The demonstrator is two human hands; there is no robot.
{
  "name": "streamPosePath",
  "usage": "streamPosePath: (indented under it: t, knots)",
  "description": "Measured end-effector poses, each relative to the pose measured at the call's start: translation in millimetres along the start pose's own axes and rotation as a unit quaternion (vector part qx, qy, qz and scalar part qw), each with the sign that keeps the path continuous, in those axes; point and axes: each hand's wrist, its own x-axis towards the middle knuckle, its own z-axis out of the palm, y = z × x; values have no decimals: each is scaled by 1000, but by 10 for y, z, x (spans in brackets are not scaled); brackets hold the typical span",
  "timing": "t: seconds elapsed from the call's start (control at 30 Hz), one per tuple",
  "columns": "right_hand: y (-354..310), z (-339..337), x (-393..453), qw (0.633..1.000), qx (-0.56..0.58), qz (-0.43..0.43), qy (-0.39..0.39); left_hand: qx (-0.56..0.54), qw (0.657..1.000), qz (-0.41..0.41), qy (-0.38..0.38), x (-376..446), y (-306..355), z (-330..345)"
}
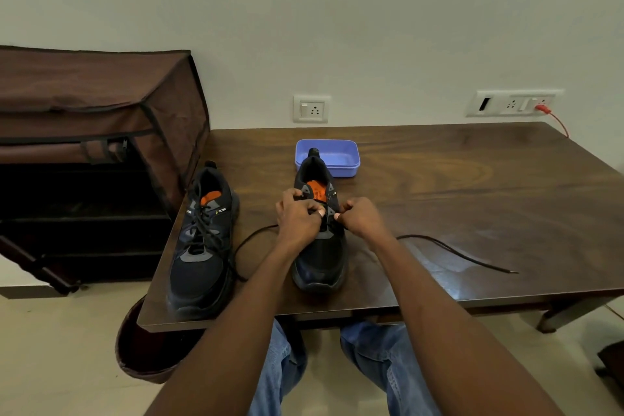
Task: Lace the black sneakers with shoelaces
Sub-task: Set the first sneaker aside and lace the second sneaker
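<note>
Two black sneakers with orange insoles stand on a dark wooden table [472, 186], toes toward me. The left sneaker [202, 246] is laced with a black lace. The right sneaker [319, 263] is in the middle, and a black shoelace [456, 252] runs through it, its ends trailing out on both sides across the table. My left hand [297, 216] pinches the lace at the eyelets on the shoe's left side. My right hand [361, 216] pinches the lace on the shoe's right side. My fingers hide the eyelets under them.
A blue plastic tray [341, 159] sits just behind the right sneaker. A brown fabric shoe rack [94, 132] stands to the left of the table. Wall sockets [311, 109] and a red cable [557, 121] are behind. A brown round object [141, 358] lies on the floor.
</note>
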Motion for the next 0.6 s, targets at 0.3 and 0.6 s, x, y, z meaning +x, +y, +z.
streamPosePath:
  t: [0.3,0.6]
  knots:
    - [18,56,-86,998,-38,-35,24,-105,991,-76,33,103,-99,178]
    - [-46,68,-130,995,-58,-48,62,-116,990,-78,-17,124,-105,60]
